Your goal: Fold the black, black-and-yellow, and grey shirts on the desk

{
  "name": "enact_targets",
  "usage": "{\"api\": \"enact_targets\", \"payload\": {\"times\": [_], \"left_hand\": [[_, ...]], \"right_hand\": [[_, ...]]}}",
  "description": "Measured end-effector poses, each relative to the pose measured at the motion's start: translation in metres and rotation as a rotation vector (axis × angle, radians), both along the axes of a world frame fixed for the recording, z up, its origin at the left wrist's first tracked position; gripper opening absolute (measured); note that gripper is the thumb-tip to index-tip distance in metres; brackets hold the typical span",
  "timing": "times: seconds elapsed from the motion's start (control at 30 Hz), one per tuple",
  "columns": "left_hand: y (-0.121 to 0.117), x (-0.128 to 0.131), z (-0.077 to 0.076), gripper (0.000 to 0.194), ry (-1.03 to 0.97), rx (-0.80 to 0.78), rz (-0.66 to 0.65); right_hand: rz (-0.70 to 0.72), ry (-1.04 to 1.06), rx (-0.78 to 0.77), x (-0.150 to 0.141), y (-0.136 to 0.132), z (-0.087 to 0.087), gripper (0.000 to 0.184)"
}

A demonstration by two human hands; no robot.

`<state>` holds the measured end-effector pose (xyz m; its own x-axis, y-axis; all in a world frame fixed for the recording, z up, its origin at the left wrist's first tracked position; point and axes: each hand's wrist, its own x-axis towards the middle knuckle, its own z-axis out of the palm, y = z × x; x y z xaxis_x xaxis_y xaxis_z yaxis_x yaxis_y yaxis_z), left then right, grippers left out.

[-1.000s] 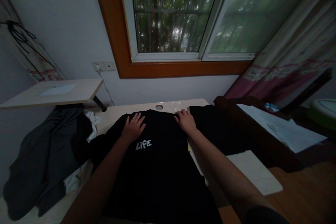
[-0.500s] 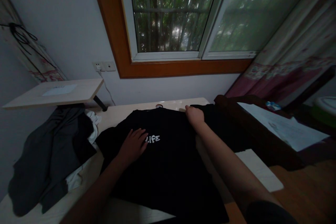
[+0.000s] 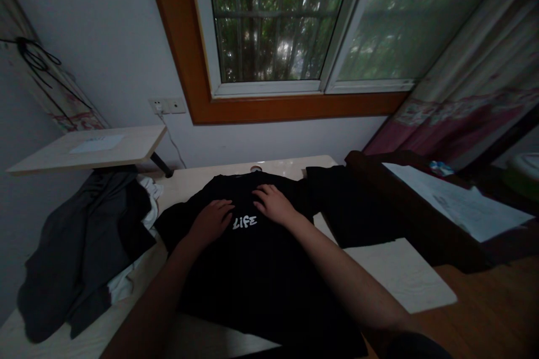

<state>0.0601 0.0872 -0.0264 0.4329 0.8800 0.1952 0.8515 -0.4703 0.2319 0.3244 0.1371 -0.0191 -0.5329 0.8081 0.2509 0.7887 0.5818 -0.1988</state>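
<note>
A black T-shirt (image 3: pixel 261 275) lies spread out on a pale wooden table (image 3: pixel 202 176), its neckline toward the window and a white printed word on its chest. My left hand (image 3: pixel 214 217) rests flat on the shirt, just left of the print, fingers stretched out. On the upper chest, right of the print, my right hand (image 3: pixel 273 203) lies with its fingers apart. Neither hand grips the cloth. The right edge of the shirt is partly hidden under my right forearm.
Left of the shirt is a heap of grey, black and white clothes (image 3: pixel 92 241) beneath a small raised shelf (image 3: pixel 105 148). A folded black cloth (image 3: pixel 357 207) lies to the right, beside a dark brown piece of furniture (image 3: pixel 421 202) with a paper sheet (image 3: pixel 458 202) on it.
My right hand has moved left from the shirt's right shoulder onto its upper chest, and its fingers have spread. My left hand has shifted slightly, uncovering the whole print.
</note>
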Motion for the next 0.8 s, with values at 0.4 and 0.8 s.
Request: {"api": "enact_targets", "payload": {"times": [0.4, 0.8], "left_hand": [[0.001, -0.134, 0.025, 0.052, 0.182, -0.148, 0.393], [0.007, -0.167, 0.045, 0.011, 0.094, -0.321, 0.379]], "right_hand": [[0.060, 0.151, 0.028, 0.040, -0.004, -0.026, 0.037], [0.057, 0.172, 0.020, 0.048, -0.002, -0.028, 0.036]]}}
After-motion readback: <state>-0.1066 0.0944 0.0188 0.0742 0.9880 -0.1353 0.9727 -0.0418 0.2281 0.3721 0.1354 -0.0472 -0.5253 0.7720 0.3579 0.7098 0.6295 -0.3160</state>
